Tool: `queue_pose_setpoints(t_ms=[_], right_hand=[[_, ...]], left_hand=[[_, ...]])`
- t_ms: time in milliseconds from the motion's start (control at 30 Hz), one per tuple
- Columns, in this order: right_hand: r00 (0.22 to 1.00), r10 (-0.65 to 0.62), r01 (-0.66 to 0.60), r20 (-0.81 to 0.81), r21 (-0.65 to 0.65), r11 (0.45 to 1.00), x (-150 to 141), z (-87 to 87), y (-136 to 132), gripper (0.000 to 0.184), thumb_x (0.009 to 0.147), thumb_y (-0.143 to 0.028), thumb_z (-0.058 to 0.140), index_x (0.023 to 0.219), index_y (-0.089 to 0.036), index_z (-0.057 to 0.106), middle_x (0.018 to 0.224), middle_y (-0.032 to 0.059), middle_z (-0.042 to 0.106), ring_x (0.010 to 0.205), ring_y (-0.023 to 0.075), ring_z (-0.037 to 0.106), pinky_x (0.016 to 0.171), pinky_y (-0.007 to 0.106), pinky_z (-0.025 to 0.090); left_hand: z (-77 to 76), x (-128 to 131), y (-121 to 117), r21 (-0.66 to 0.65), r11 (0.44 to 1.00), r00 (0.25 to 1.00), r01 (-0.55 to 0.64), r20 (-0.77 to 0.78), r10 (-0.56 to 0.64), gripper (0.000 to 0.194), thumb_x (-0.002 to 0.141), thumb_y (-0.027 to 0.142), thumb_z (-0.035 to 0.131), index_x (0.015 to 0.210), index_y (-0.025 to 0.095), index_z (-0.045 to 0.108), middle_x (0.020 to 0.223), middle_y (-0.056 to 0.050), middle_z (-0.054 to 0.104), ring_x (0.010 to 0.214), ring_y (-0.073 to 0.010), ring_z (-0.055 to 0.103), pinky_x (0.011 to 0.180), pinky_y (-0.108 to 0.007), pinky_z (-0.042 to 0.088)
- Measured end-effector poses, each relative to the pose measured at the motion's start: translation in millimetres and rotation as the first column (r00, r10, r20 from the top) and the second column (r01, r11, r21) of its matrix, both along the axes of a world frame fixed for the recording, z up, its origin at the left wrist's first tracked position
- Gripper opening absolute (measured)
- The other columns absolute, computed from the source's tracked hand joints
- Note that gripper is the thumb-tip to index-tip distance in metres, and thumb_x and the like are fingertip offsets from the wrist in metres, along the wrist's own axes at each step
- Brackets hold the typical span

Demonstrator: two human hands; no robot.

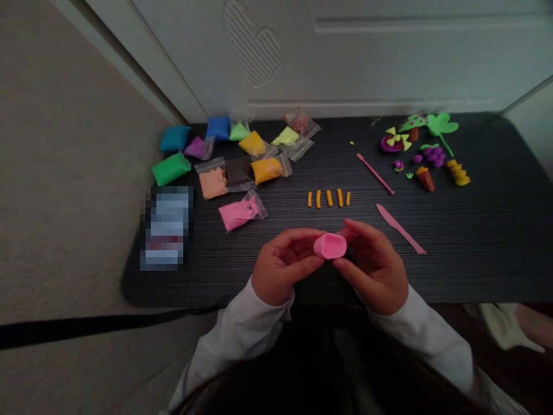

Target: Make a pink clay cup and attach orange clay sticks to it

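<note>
A small hollow cup of pink modelling clay [332,246] is held above the table's near edge, its opening tilted toward me. My left hand [285,262] pinches it from the left with thumb and fingers. On the other side my right hand [375,266] grips its edge, the thumb at the lower corner and the fingers behind. Just beyond the hands lies a row of several short orange clay sticks [329,198]. To the right of them are a pink plastic knife [400,228] and a thin pink modelling tool [375,173].
Bags of coloured clay, such as the pink bag [237,215] and green bag [171,169], fill the dark table's [488,242] left side. A blurred phone-like screen [167,227] lies there too. Finished clay pieces, including purple grapes [434,155] and a green flower [441,124], sit back right.
</note>
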State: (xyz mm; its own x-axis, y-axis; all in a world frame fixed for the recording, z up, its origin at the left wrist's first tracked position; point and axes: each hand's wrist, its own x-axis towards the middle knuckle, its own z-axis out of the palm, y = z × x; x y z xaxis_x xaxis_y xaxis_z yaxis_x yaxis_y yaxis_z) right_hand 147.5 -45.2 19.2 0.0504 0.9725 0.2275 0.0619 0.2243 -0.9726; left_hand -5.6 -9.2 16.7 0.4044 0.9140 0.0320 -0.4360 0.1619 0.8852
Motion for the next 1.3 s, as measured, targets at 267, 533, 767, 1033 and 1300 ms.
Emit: queue_pose_setpoints(t_ms=[267,533,767,1033,1300], right_hand=[[0.999,-0.025,0.022,-0.035,-0.100,0.995,1,3.0,1,0.034,0.075,-0.017,0.060,0.106,-0.028,0.055,0.095,0.0012,0.056,0.087,0.0135,0.055,0.077,0.028,0.046],[0.986,-0.051,0.038,-0.158,-0.083,0.996,-1,4.6,-1,0.035,0.076,-0.014,0.059,0.107,-0.029,0.052,0.091,-0.0013,0.058,0.081,0.0102,0.055,0.076,0.024,0.046],[0.998,0.050,-0.049,0.032,-0.038,0.998,5,8.9,-1,0.031,0.081,-0.019,0.052,0.110,-0.028,0.054,0.101,0.0011,0.058,0.094,0.0138,0.053,0.082,0.028,0.044],[0.982,0.117,-0.115,0.148,-0.023,0.993,9,11.8,1,0.035,0.083,-0.020,0.049,0.117,-0.031,0.052,0.104,0.0024,0.056,0.098,0.0159,0.051,0.085,0.033,0.043],[0.978,0.024,-0.056,-0.207,-0.151,0.987,2,4.0,2,0.019,0.077,-0.025,0.059,0.096,-0.028,0.060,0.086,-0.0004,0.065,0.078,0.0133,0.061,0.069,0.028,0.050]], left_hand=[[0.7,3,-1,0.066,0.998,0.998,0.006,-0.064,-0.002,0.036,0.068,0.001,0.061,0.098,0.021,0.061,0.102,-0.002,0.065,0.093,-0.0132,0.061,0.084,-0.025,0.049],[-2.1,0,1,-0.047,0.999,0.999,0.025,-0.021,-0.026,0.023,0.073,0.007,0.059,0.090,0.021,0.064,0.091,0.000,0.067,0.084,-0.0107,0.062,0.077,-0.022,0.051],[-0.9,0,3,-0.209,0.969,0.991,0.129,0.063,-0.118,0.028,0.068,0.010,0.066,0.093,0.023,0.065,0.092,0.000,0.070,0.086,-0.0124,0.064,0.080,-0.024,0.050],[-2.0,0,4,-0.184,0.978,0.993,0.101,0.086,-0.087,0.030,0.065,0.007,0.068,0.089,0.024,0.067,0.087,0.002,0.070,0.080,-0.0104,0.064,0.077,-0.022,0.051],[-1.2,-1,4,-0.047,0.998,0.999,0.033,-0.005,-0.033,0.029,0.064,0.006,0.067,0.087,0.024,0.068,0.086,0.001,0.065,0.082,-0.0102,0.060,0.077,-0.022,0.049]])
